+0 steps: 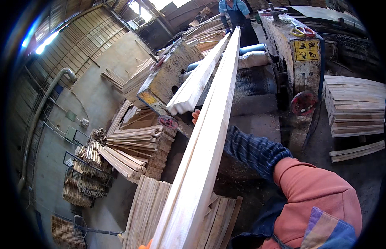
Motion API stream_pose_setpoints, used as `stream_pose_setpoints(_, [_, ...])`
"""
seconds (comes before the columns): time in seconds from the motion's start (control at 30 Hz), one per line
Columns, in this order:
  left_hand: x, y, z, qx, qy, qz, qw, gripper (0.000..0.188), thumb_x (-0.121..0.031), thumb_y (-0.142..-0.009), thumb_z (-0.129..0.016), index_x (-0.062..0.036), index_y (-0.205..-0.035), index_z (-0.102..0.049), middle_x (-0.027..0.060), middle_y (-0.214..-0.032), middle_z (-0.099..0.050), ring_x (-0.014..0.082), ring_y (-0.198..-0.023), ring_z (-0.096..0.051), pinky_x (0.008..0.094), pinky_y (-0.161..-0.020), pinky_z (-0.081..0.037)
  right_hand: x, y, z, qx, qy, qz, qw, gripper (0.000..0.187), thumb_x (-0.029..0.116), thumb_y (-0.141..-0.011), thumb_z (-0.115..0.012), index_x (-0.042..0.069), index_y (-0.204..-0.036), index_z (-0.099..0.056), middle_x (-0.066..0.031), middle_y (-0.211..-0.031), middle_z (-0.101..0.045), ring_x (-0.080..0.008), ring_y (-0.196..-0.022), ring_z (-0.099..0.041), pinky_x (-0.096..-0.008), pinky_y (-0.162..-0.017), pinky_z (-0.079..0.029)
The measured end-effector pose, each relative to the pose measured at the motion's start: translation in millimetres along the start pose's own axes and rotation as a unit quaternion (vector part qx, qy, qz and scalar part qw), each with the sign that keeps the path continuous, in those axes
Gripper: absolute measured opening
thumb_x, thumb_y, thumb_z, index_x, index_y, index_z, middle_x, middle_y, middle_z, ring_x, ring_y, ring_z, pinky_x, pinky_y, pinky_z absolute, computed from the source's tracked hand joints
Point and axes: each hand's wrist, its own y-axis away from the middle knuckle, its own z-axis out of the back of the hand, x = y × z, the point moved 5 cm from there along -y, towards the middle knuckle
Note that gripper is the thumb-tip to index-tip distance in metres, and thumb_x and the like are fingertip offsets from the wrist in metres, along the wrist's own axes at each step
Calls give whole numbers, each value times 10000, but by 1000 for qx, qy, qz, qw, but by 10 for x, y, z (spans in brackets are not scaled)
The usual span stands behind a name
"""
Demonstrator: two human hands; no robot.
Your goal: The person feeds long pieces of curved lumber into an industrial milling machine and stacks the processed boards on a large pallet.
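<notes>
Long pale boards (pixel 201 166) slant from the near edge toward a far co-worker (pixel 234 10). The right hand (pixel 196 116) reaches beneath, fingertips showing at their left (its grip is hidden); the left hand (pixel 145 245) barely shows near them, so I cannot tell its hold.

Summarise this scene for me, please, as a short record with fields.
Right hand: mostly hidden behind long pale boards
Left hand: barely visible at the lower edge, grip unclear
Machine: ahead, red handwheel on its right side
Co-worker: standing beyond the machine, near the boards' far ends
Right side: stacked boards beside the machine
</notes>
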Motion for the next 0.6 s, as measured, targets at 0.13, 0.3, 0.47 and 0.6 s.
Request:
stream_pose_setpoints(0.13, [19,30,-121,15,-1,1,1000,923,-489,-922,-732,90,-1537,-362,277,-1477,-510,361,-1319,-549,466,-1126,-437,-60,-720,-243,58,-39,86,994,703,548,-1037,-599,102,-1560,-452,-157,-1396,-638,-352,-1290,-619,-624,-1124,-477])
stream_pose_setpoints(0.3, [74,72,-390,44,19,-13,999,960,-430,-899,-786,107,-1551,-331,282,-1505,-480,363,-1329,-538,475,-1134,-428,-154,-806,-999,-67,-15,167,984,800,592,-975,-669,71,-1538,-445,-186,-1258,-672,-405,-1263,-624,-691,-1118,-442])
stream_pose_setpoints(0.47, [52,167,-676,91,41,-42,994,1007,-371,-875,-839,124,-1565,-299,286,-1532,-449,365,-1339,-527,484,-1141,-419,-644,-668,-1108,-30,-36,100,994,958,640,-902,-727,22,-1552,-393,-201,-1293,-636,-393,-1281,-616,-700,-1081,-473])
stream_pose_setpoints(0.6, [-97,332,-884,155,27,-131,979,1049,-324,-857,-882,138,-1577,-273,289,-1555,-425,366,-1347,-519,492,-1147,-411,-887,-226,-1392,-31,-37,122,991,937,646,-919,-698,14,-1541,-394,-199,-1255,-646,-375,-1206,-673,-647,-984,-578])
